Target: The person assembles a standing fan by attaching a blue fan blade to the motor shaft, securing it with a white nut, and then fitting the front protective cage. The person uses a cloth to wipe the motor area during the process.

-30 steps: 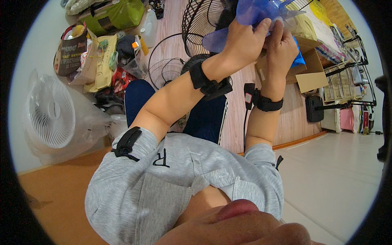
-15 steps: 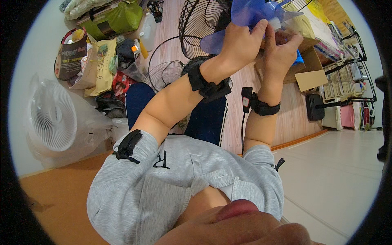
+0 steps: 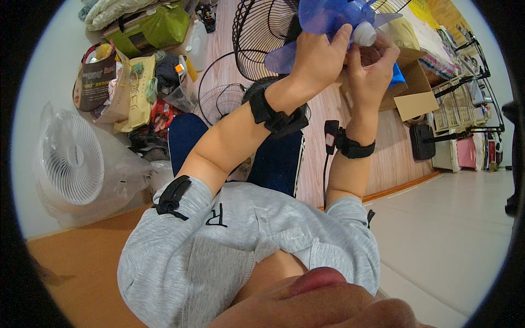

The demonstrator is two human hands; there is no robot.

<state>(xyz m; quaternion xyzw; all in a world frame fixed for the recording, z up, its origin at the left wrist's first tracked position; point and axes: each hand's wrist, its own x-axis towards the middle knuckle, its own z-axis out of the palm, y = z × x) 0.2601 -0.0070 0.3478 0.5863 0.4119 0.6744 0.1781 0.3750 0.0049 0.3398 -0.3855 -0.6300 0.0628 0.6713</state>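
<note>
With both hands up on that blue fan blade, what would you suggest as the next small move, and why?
Probably a short turn of the white cap with the right hand, while the left hand steadies the blue fan blade. The right fingertips already sit at the cap on the blade's hub, and the left hand grips a blade. Whether the cap is tight or loose cannot be told.

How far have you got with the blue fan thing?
Done: the black wire fan guards lie loose on the wooden floor, off the blade. In hand: the left hand grips the see-through blue plastic fan blade, and the right hand fingers pinch the white round cap at its middle. Left: blade, cap and guards are not yet one fan.
</note>
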